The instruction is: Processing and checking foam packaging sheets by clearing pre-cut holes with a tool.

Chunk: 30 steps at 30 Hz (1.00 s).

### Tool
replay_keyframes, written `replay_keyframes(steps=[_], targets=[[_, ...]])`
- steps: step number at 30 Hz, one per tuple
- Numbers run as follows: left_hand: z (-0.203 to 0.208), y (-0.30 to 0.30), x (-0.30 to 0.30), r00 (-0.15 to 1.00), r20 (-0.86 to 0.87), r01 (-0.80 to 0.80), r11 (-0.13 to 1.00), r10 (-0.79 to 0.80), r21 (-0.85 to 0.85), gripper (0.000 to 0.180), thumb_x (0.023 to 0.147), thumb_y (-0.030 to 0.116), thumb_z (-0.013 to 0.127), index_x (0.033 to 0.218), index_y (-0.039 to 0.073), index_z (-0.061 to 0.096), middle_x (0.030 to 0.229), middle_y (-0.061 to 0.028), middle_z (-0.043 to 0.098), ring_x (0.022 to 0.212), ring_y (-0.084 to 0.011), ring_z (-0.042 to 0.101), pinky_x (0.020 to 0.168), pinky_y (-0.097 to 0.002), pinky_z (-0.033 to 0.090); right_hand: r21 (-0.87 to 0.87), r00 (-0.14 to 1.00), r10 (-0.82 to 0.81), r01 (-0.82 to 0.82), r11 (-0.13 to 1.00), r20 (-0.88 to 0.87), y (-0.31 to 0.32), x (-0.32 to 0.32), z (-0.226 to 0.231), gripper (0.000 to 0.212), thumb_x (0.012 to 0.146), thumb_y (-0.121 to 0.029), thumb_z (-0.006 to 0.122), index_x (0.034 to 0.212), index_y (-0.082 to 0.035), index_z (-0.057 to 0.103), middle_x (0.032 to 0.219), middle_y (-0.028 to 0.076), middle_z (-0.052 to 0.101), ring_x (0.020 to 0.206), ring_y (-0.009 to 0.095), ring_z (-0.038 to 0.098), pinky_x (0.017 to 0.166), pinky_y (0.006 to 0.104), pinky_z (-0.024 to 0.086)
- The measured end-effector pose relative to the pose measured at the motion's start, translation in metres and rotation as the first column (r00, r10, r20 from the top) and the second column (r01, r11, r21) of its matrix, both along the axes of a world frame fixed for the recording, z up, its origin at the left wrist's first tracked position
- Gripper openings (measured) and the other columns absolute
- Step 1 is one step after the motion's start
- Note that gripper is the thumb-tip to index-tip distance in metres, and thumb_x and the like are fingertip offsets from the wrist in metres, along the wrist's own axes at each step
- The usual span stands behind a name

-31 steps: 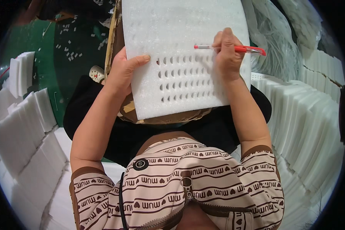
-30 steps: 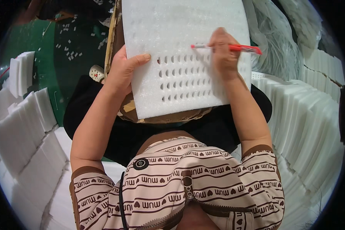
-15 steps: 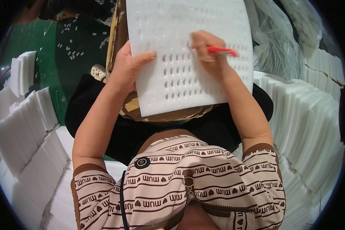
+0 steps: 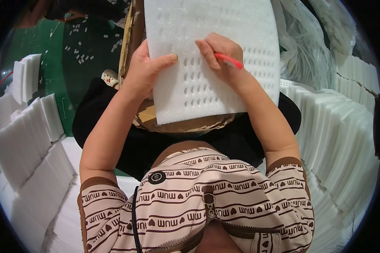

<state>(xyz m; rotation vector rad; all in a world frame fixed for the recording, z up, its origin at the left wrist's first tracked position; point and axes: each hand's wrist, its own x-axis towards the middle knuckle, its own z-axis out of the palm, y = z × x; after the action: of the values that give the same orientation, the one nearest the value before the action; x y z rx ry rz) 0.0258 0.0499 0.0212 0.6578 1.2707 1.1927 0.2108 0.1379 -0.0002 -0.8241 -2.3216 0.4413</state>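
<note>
A white foam sheet (image 4: 173, 92) with rows of small cut slots lies over an open cardboard box (image 4: 150, 118) between my knees. My left hand (image 4: 150, 67) grips the sheet's left edge, thumb on top and fingers underneath. Over the middle of the sheet, my right hand (image 4: 221, 59) is closed round a tool with a red handle (image 4: 230, 60). The handle's end sticks out toward the lower right; the working tip is hidden by my fingers, so its exact kind cannot be made out.
Stacked white foam sheets stand on my left (image 4: 21, 143) and right (image 4: 329, 126). Clear plastic bags (image 4: 304, 46) lie at the far right. Small white foam scraps (image 4: 78, 50) litter the green floor (image 4: 50, 80). A shoe (image 4: 109, 78) is beside the box.
My right hand has shifted slightly left with the red-handled tool, whose handle now points lower. The foam sheet and my left hand have moved slightly to the right.
</note>
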Motion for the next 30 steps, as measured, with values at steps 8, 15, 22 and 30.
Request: replay_keyframes(steps=[8,15,22,30], targets=[[0.0,0.0,-0.006,0.991,0.126,-0.027,0.993,0.041,-0.114,0.044,0.075,0.004,0.064,0.115,-0.002,0.048,0.098,-0.0198,0.061,0.08,-0.0267,0.064,0.07,-0.0341,0.054,-0.503,0.799,-0.225,-0.11,0.857,-0.558,-0.002,0.012,0.011,0.039,0.095,-0.026,0.051,0.062,-0.005,0.054,0.058,-0.001,0.045,0.052,0.008,0.037,0.05,0.021,0.032],[0.0,0.006,-0.014,0.973,0.197,-0.102,0.99,0.12,-0.098,0.046,0.076,0.004,0.064,0.117,-0.003,0.046,0.099,-0.0208,0.061,0.082,-0.0271,0.065,0.071,-0.0332,0.055,-0.604,0.819,-0.296,-0.076,0.793,-0.492,-0.005,0.004,0.033,0.046,0.098,-0.034,0.047,0.063,-0.006,0.054,0.06,-0.002,0.042,0.057,0.008,0.036,0.056,0.0205,0.031],[-0.012,0.001,0.004,0.965,0.239,-0.084,0.989,0.111,-0.118,0.046,0.076,0.003,0.063,0.118,-0.004,0.044,0.099,-0.0213,0.061,0.083,-0.0282,0.065,0.071,-0.0338,0.055,-0.614,0.845,-0.278,-0.073,0.786,-0.457,0.001,0.002,0.019,0.045,0.098,-0.034,0.047,0.063,-0.006,0.053,0.06,-0.002,0.042,0.057,0.008,0.036,0.056,0.0209,0.031],[-0.013,-0.004,0.01,0.997,0.074,-0.011,0.994,0.002,0.112,0.045,0.078,0.002,0.063,0.118,-0.002,0.044,0.099,-0.0197,0.06,0.081,-0.0261,0.064,0.07,-0.0327,0.055,0.06,0.999,-0.034,0.033,0.998,0.009,-0.003,-0.012,0.004,0.038,0.096,-0.024,0.051,0.062,-0.007,0.052,0.06,-0.002,0.041,0.056,0.008,0.035,0.056,0.0217,0.032]])
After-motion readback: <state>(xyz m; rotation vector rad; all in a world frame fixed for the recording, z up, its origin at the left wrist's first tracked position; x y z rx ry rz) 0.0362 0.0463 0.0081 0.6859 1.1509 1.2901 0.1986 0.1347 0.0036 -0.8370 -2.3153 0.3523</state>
